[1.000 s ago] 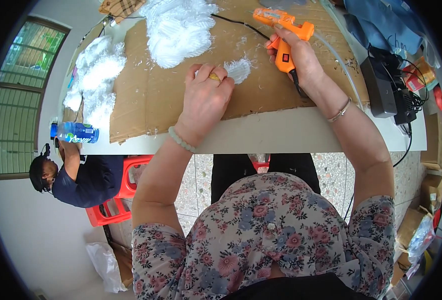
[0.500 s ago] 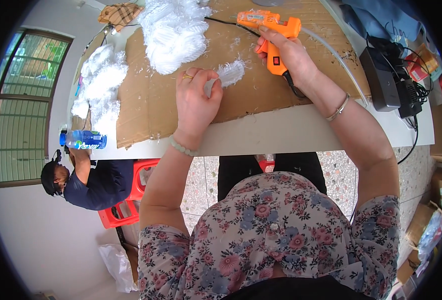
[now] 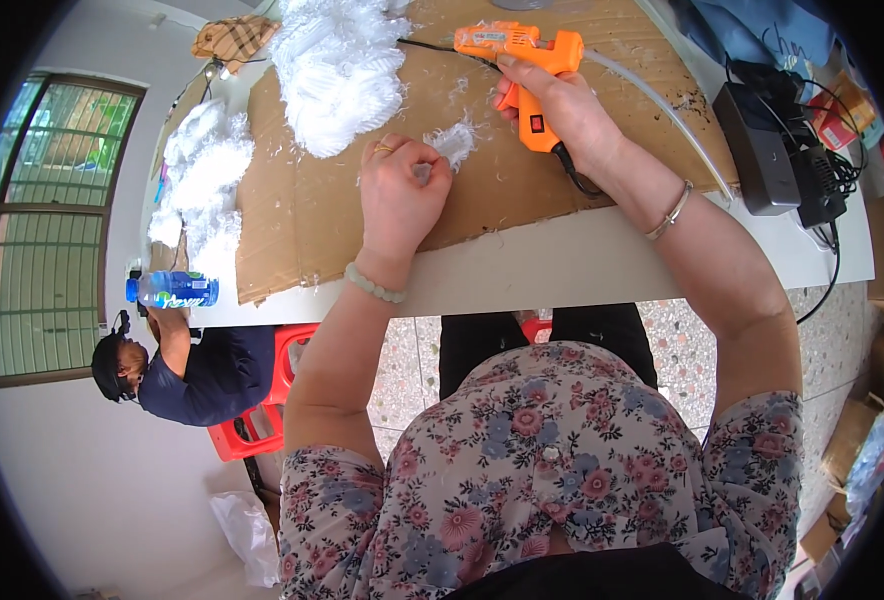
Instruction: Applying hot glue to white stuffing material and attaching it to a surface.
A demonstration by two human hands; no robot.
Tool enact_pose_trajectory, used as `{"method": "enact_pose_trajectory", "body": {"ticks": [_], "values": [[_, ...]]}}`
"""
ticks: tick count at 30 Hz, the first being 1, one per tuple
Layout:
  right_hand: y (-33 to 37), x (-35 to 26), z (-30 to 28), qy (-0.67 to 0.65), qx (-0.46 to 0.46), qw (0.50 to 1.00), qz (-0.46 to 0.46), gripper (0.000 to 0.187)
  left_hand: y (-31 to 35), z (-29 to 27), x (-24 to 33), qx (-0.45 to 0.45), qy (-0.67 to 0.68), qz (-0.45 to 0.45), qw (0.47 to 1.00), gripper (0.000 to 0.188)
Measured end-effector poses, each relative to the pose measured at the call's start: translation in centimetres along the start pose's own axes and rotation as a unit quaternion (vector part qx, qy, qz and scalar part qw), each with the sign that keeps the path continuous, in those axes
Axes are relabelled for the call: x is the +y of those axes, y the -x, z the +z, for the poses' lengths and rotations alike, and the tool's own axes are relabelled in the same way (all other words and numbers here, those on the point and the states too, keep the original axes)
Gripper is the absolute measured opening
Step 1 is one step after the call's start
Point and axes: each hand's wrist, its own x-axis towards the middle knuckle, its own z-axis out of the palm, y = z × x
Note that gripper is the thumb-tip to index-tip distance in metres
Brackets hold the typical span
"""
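Note:
My right hand (image 3: pixel 577 112) is wrapped around the handle of an orange hot glue gun (image 3: pixel 534 128), its nozzle end pointing left above the cardboard. A long translucent glue stick (image 3: pixel 652 97) trails from the gun's back, curving to the right. My left hand (image 3: pixel 402 200) is closed in a pinch just left of the gun. A small piece of white fringed material (image 3: pixel 452 145) sticks out from its fingers on the far side; its held end is mostly hidden.
Brown cardboard (image 3: pixel 307 220) covers much of the white table (image 3: pixel 522 265). Heaps of white fringed material (image 3: pixel 347 85) lie at the far left. A blue-labelled bottle (image 3: pixel 177 290) stands near the left edge, where another person (image 3: pixel 202 375) sits. Black power adapters (image 3: pixel 757 150) and cables are on the right.
My right hand has shifted the glue gun slightly left, nearer my left hand. The left fist has turned a little, and the view has shifted slightly.

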Motion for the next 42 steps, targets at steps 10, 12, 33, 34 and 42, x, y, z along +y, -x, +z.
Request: {"method": "enact_pose_trajectory", "body": {"ticks": [10, 12, 33, 34, 42], "values": [[0.1, 0.0, 0.1, -0.005, -0.002, 1.000, -0.001, 0.025, -0.2, 0.1, 0.6, 0.022, 0.013, -0.026, 0.999, 0.013], [0.1, 0.0, 0.1, -0.003, -0.002, 1.000, 0.004, 0.025, -0.6, 0.2, 1.7, 0.012, -0.051, 0.041, 0.998, 0.015], [-0.4, 1.0, 0.3, -0.008, -0.009, 1.000, -0.008, 0.025, -0.8, 0.6, -0.1, -0.034, -0.077, -0.025, 0.996, 0.022], [-0.4, 1.0, 0.2, -0.008, -0.013, 1.000, -0.012, 0.025, -1.0, 0.6, 0.0, -0.034, -0.076, -0.024, 0.996, 0.022], [0.0, 0.5, 0.5, -0.028, 0.023, 0.999, 0.008, 0.026, -2.3, -0.5, 0.0, -0.123, -0.157, 0.157, 0.967, 0.030]]}}
